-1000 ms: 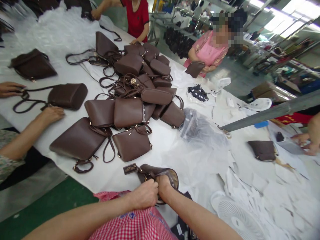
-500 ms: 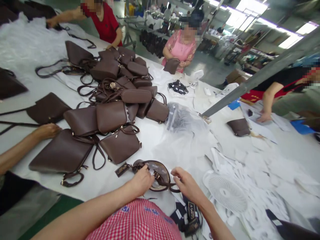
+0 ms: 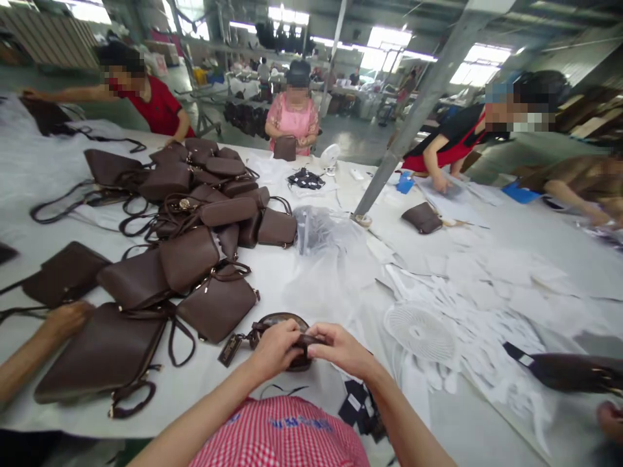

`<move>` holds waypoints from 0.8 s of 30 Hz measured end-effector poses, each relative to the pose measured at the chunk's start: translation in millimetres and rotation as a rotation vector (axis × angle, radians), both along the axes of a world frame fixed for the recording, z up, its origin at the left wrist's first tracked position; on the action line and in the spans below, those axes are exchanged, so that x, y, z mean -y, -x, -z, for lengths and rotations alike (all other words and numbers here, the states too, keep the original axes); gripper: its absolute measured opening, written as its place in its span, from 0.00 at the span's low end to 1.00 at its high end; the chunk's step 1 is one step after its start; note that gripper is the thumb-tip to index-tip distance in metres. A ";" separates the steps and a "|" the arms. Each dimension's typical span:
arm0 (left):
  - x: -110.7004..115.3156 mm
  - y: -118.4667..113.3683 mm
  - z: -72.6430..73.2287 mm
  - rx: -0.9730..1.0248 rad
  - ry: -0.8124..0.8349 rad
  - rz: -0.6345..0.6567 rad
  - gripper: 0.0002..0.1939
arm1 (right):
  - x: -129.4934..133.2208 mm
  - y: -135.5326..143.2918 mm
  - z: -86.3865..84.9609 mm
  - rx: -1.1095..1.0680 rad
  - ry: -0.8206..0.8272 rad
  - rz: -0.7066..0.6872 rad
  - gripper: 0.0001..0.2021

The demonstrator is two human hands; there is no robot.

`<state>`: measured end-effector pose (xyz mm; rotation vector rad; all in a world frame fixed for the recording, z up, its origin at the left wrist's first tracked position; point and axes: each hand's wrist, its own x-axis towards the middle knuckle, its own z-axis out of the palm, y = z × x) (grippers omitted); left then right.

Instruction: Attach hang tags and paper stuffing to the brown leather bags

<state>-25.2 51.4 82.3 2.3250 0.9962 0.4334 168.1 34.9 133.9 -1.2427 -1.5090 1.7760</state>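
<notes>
Directly before me stands a small brown handbag (image 3: 280,319), its rim seen from above and partly covered by my hands. My left hand (image 3: 278,347) is closed on a brown strap (image 3: 305,340) over the bag's opening. From the other side, my right hand (image 3: 337,349) pinches the same strap between thumb and fingers. A dark hang tag (image 3: 230,350) with lettering lies on the table at the bag's left. Near my right forearm sits a bunch of black tags (image 3: 357,402).
A heap of brown handbags (image 3: 195,178) covers the left side. A co-worker's hand (image 3: 71,319) touches one there. Crumpled clear plastic (image 3: 321,240), a grey post (image 3: 403,123), a white fan (image 3: 421,331) and paper scraps stand or lie ahead and right. Several co-workers surround the table.
My right hand has moved left onto the strap, where it was apart before. My left hand has come from inside the bag's rim to the strap. The view has tilted up and levelled.
</notes>
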 end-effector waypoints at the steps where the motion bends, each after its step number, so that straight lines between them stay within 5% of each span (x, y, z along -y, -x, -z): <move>1: 0.8 0.4 4.1 0.014 -0.008 -0.029 0.03 | -3.3 5.3 -0.7 -0.044 0.020 0.005 0.08; 9: 1.1 26.2 15.3 -0.113 -0.176 -0.378 0.07 | -17.1 13.0 30.8 -0.175 0.034 0.102 0.18; 12: -1.6 34.9 23.9 -0.093 -0.170 -0.430 0.08 | -16.0 10.2 40.2 -0.085 -0.089 0.123 0.17; 16: -4.7 39.8 29.7 0.007 -0.115 -0.486 0.08 | 1.0 -10.7 63.8 0.201 -0.231 0.370 0.13; 21: -6.0 39.1 19.7 -0.013 -0.139 -0.575 0.06 | 40.9 -26.5 100.9 0.234 -0.005 0.262 0.27; 24: 1.5 34.2 7.9 -0.044 -0.083 -0.654 0.05 | 48.3 -15.7 105.7 0.206 -0.103 0.311 0.15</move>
